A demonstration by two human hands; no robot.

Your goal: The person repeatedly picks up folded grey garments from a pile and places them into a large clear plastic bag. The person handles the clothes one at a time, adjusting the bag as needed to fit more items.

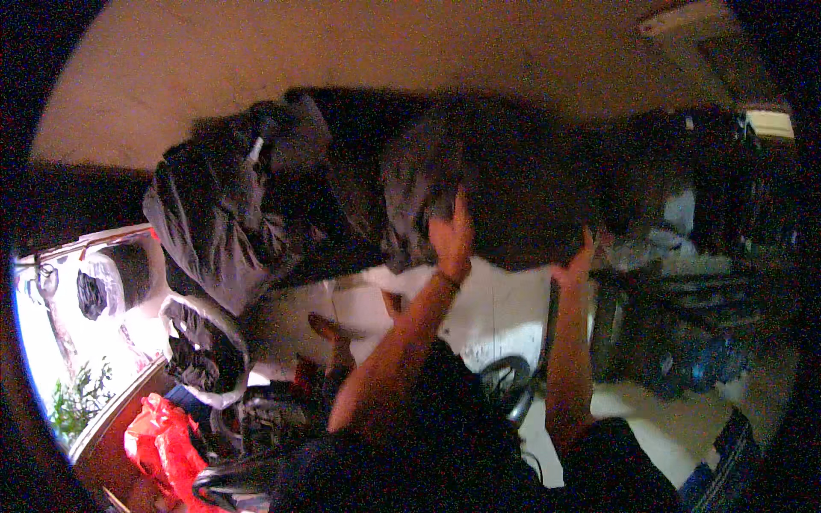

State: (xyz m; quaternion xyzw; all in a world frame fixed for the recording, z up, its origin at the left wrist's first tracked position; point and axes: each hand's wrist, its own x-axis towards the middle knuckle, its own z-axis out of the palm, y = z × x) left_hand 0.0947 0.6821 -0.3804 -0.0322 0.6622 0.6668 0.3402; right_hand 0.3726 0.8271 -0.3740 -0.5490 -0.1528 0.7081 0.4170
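Dark cloth, seemingly garments, spreads across the far side in front of me, with grey folds (231, 205) at the left and a nearly black part (526, 188) at the middle. My left hand (453, 238) lies against the dark cloth near its middle, fingers stretched upward, a dark band at the wrist. Near the lower right edge of the black part is my right hand (576, 263), one finger pointing up and the thumb apart. Dim light hides some fingertips and any grip on the cloth.
A bare foot (327, 327) shows on the pale floor (359, 303). At the lower left lie a red plastic bag (162, 449) and a pale-rimmed container (235, 342) of dark things. A bluish bag (697, 363) and dark clutter stand at right.
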